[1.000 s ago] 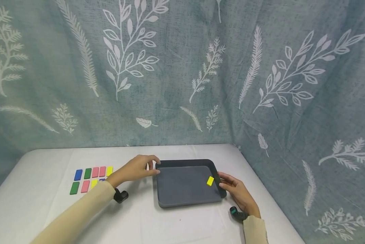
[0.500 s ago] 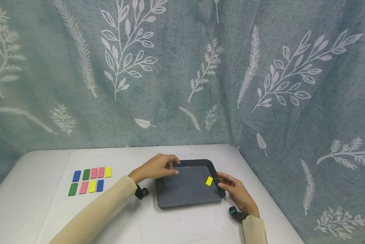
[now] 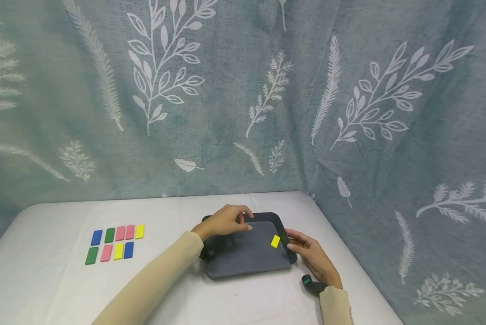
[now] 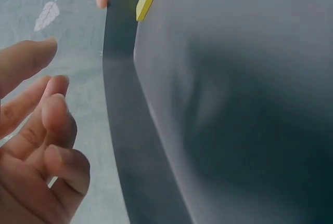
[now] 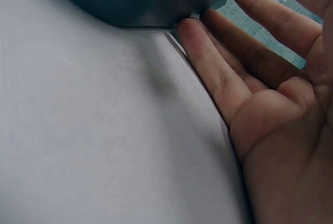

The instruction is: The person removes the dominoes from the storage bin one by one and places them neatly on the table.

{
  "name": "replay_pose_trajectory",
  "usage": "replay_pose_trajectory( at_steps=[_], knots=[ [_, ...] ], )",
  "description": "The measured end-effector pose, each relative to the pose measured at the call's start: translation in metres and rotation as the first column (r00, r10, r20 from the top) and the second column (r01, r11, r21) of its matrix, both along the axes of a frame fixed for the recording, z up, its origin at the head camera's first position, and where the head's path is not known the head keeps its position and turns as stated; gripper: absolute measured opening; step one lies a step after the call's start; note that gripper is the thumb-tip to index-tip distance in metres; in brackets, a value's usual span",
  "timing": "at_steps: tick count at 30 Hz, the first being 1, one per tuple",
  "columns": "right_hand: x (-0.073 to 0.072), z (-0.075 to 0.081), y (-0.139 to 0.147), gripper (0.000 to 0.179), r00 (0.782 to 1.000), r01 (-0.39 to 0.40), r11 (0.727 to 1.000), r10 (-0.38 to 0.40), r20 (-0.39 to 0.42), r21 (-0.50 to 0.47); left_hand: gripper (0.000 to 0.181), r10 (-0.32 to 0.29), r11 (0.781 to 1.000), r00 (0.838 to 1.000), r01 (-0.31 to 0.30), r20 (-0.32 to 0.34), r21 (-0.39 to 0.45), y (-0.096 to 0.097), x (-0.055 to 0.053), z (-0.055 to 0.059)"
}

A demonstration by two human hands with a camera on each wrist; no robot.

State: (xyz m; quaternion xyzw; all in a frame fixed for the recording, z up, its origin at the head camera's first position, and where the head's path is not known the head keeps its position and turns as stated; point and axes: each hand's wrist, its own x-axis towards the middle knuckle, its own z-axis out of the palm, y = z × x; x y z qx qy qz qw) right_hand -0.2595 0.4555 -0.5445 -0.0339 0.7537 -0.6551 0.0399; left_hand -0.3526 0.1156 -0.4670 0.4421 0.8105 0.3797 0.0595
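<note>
A dark grey rectangular tray [image 3: 251, 262] rests on the white tabletop. One small yellow block [image 3: 275, 241] lies inside it, near the right wall. Above the tray's left half hovers my left hand [image 3: 226, 220], its fingers loosely bent and nothing between them; the left wrist view shows the fingertips [image 4: 60, 115] apart from the tray wall. My right hand [image 3: 312, 255] is at the tray's right side. In the right wrist view, its nearly straight fingers [image 5: 213, 68] reach the outside of the tray's dark wall [image 5: 140, 0].
Left of the tray, several small blocks lie in two rows on the tabletop [image 3: 165, 271], among them a blue block [image 3: 128, 250], a green block [image 3: 91, 255], a pink block [image 3: 106, 253] and a yellow block [image 3: 139, 231]. A leaf-patterned curtain [image 3: 226, 113] hangs behind and to the right.
My left hand has moved right, from the tray's left rim to above its left half. The right hand stays by the right wall. The view has shifted slightly.
</note>
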Motion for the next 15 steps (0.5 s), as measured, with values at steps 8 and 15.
replay_pose_trajectory(
  at_steps=[8,15],
  knots=[
    [-0.002,-0.004,0.000,0.060,1.000,-0.013,1.000,0.013,0.026,0.006,0.031,-0.027,1.000,0.999,0.027,0.032,0.008,0.025,0.003,-0.014],
    [-0.003,0.000,0.002,0.060,1.000,-0.001,1.000,0.001,0.018,0.010,0.033,-0.050,0.998,0.998,0.051,0.025,-0.025,0.049,0.009,-0.013]
  ],
)
